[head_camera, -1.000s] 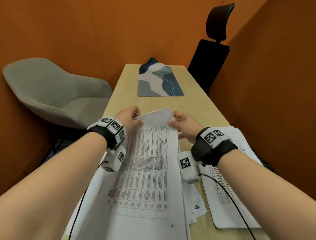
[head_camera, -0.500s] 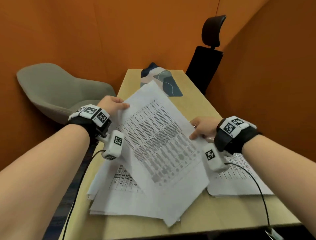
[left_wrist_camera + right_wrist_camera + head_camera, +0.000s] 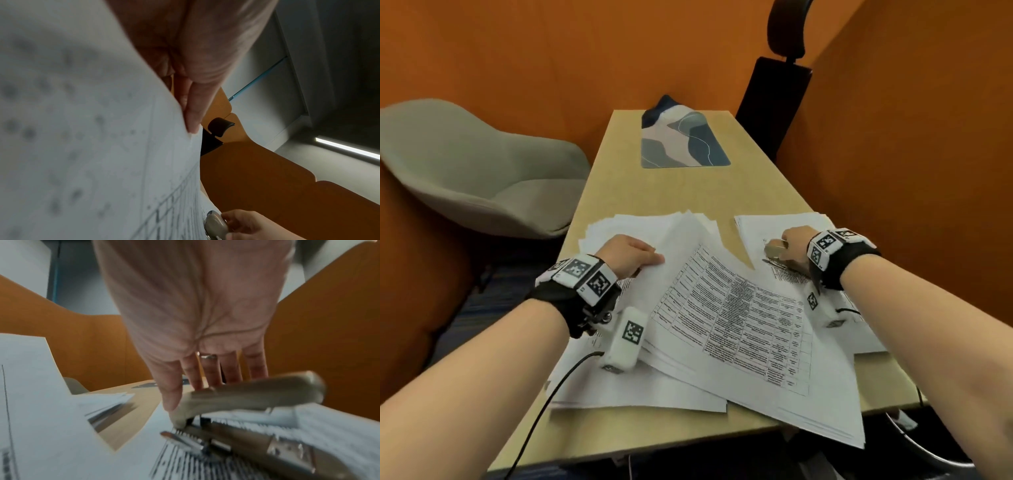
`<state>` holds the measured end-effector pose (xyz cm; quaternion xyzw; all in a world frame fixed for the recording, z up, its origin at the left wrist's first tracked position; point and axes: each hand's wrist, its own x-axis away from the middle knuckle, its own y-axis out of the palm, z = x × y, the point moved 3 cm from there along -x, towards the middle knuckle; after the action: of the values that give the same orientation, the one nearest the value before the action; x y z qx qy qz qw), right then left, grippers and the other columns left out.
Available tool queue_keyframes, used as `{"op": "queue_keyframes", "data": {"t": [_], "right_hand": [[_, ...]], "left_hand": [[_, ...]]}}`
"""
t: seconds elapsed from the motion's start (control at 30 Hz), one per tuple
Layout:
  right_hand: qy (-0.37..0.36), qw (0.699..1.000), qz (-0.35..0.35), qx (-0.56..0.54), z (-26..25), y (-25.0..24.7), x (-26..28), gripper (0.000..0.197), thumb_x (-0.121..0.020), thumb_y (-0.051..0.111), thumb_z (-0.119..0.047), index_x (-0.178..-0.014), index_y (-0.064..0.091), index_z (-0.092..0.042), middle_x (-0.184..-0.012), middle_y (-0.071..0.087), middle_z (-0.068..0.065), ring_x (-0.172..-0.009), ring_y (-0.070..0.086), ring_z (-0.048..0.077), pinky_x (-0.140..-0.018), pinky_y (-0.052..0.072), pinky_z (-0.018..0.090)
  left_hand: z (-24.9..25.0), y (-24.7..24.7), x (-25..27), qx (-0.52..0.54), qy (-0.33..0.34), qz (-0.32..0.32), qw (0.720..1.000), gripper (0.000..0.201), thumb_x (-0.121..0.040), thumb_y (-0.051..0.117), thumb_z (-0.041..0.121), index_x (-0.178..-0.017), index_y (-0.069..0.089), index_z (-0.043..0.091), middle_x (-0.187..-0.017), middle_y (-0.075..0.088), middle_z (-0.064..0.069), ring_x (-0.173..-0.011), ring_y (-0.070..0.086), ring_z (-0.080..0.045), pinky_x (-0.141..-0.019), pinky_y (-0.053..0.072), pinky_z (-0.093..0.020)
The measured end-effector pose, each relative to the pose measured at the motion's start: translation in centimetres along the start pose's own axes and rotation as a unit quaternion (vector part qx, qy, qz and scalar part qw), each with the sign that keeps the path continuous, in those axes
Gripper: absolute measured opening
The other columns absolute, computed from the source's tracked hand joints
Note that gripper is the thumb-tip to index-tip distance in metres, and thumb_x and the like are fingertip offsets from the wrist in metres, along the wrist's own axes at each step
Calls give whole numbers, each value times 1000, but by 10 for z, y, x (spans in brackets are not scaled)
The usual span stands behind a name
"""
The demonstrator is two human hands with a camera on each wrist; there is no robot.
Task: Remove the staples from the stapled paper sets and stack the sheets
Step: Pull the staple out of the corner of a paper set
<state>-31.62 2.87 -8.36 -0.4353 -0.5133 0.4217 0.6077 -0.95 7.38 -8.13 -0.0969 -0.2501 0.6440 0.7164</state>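
Lowered from mid-air onto the pale wooden surface, the white printed paper set sits pinched in my left hand, my right hand curled round the beige metal stapler; unstapling this set looks yet to start.

Office booth, orange partition walls, wooden desk, black office chair, desk mat

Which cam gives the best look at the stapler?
Right wrist: the stapler fills the lower frame, with its beige top and metal base both visible, though blurred. Head shows it small and mostly hidden under the right hand. Left wrist catches only its rounded end at the bottom edge.
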Motion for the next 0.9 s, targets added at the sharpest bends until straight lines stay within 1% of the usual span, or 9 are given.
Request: {"op": "queue_keyframes", "data": {"t": [0.07, 0.17, 0.23, 0.33, 0.43, 0.53, 0.63, 0.77, 0.9], "right_hand": [[-17, 1000, 6, 1, -8, 5, 0, 25, -90, 50, -35, -80, 50, -11, -103, 64, 12, -82, 54, 26, -86, 45, 36], [-25, 1000, 4, -2, -14, 7, -1, 13, -87, 58, -20, -85, 55, -8, -104, 66, 15, -85, 60, 30, -82, 48, 35], [-18, 1000, 11, -18, -17, 4, -1, 21, -88, 58, -23, -95, 59, -3, -105, 65, 16, -90, 59, 31, -80, 47, 33], [-3, 993, 93, -67, -28, -22, 13, 34, -90, 56, -31, -103, 58, 0, -105, 61, 17, -97, 58, 34, -81, 48, 37], [-50, 971, 149, -178, -49, -43, 37, 36, -87, 58, -27, -108, 56, 2, -103, 54, 18, -103, 53, 35, -85, 46, 41], [-142, 955, 77, -250, -85, -36, 73, 29, -83, 65, -29, -100, 52, -9, -95, 46, 4, -94, 49, 25, -78, 42, 31], [-188, 949, 28, -252, -113, -12, 90, 36, -83, 66, -37, -106, 55, -12, -102, 61, 6, -96, 54, 21, -88, 43, 33], [-191, 947, 52, -251, -123, 2, 94, 41, -84, 62, -42, -110, 55, -11, -107, 62, 10, -102, 54, 25, -77, 40, 29], [-205, 935, 59, -284, -126, 6, 96, 36, -81, 66, -44, -98, 55, -13, -93, 60, 4, -86, 52, 18, -68, 36, 28]], "left_hand": [[-3, 3, 0, -2, -7, 3, 1000, 13, -77, 73, 14, -67, 66, 11, -65, 60, -3, -58, 51, -16, -63, 44, -24], [-6, 6, 1, 3, -9, 6, 1000, 14, -77, 73, 14, -65, 67, 12, -62, 61, -3, -57, 52, -17, -63, 44, -26], [-8, 7, 2, 18, -14, 6, 1000, 14, -79, 72, 13, -65, 68, 13, -63, 63, -3, -57, 54, -17, -63, 46, -25], [-9, 8, 5, 47, -17, 8, 999, 12, -81, 69, 16, -69, 69, 13, -74, 66, -10, -65, 55, -22, -72, 47, -30], [-9, 12, 10, 72, -16, 6, 997, 12, -83, 68, 19, -73, 70, 12, -77, 66, -11, -68, 55, -22, -73, 47, -30], [-7, 15, 16, 96, -12, 3, 995, 13, -84, 66, 16, -72, 69, 12, -64, 64, -1, -57, 53, -15, -59, 46, -21], [-6, 18, 23, 129, -13, 2, 992, 12, -85, 64, 12, -74, 67, 9, -53, 65, 5, -47, 56, -8, -48, 47, -13], [-10, 19, 31, 149, -14, 4, 989, 12, -87, 62, 11, -77, 66, 7, -60, 65, 1, -56, 55, -11, -53, 46, -17], [-9, 22, 36, 163, -5, -7, 987, 12, -88, 60, 9, -78, 66, 7, -61, 67, 2, -55, 60, -9, -53, 50, -16]]}}
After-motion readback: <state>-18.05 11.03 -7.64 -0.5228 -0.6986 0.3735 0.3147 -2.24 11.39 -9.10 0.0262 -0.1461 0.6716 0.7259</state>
